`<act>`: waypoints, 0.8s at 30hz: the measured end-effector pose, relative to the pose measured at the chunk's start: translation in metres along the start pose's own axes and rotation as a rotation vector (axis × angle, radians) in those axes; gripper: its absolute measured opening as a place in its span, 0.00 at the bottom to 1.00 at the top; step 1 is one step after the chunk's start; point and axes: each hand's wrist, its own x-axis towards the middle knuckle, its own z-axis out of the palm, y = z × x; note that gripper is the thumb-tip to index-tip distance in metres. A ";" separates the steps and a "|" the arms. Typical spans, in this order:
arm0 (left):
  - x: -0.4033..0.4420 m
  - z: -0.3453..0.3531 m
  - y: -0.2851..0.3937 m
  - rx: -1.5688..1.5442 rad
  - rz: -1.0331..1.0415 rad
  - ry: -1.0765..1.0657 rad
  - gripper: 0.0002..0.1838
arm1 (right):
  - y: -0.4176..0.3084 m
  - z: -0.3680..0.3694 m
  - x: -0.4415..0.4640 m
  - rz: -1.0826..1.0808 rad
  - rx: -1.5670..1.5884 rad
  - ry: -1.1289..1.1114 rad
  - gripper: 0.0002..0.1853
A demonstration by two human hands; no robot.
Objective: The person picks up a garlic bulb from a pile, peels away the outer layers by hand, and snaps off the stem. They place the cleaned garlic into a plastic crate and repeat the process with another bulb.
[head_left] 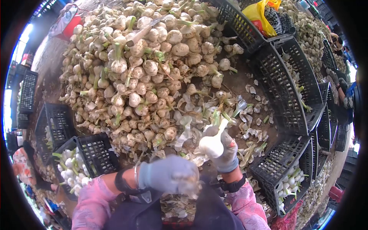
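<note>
My right hand (229, 155), in a grey-blue glove, is closed around a peeled white garlic bulb (211, 146) whose pale stem points up and away. My left hand (166, 174), gloved the same way, is beside it at the lower middle. Motion smears its fingers, and a brownish patch at their ends cannot be made out. Loose garlic skins (188, 130) lie on the ground just beyond both hands. Past them rises a large heap of soiled garlic bulbs (149, 69) with cut stems. A knife (143, 34) with a light handle rests on the heap.
Black plastic crates (281, 90) line the right side. A tipped crate (278, 161) there holds white garlic, as does a crate (97, 153) at lower left. A yellow bag (262, 17) sits at the upper right, a red bucket (72, 27) at the upper left. Other people are at both edges.
</note>
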 end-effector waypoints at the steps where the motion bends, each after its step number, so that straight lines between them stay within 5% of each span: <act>1: -0.003 -0.003 -0.002 0.013 0.028 0.080 0.13 | 0.003 -0.004 -0.005 0.004 0.020 0.005 0.16; 2: -0.010 -0.004 -0.001 0.031 -0.316 0.278 0.16 | 0.005 -0.006 -0.009 0.009 0.039 0.011 0.19; 5: -0.002 0.012 -0.025 -0.088 -0.166 0.624 0.20 | 0.005 0.025 -0.012 0.012 -0.084 0.116 0.30; 9: 0.008 0.010 -0.007 0.311 -0.007 0.511 0.18 | 0.007 0.040 -0.016 0.078 -0.128 0.228 0.28; 18: 0.011 0.018 0.004 0.421 0.059 0.557 0.17 | 0.008 0.051 -0.008 0.154 0.202 -0.024 0.28; 24: 0.008 0.016 0.003 0.407 0.055 0.456 0.13 | 0.019 0.031 -0.015 0.093 0.115 0.113 0.28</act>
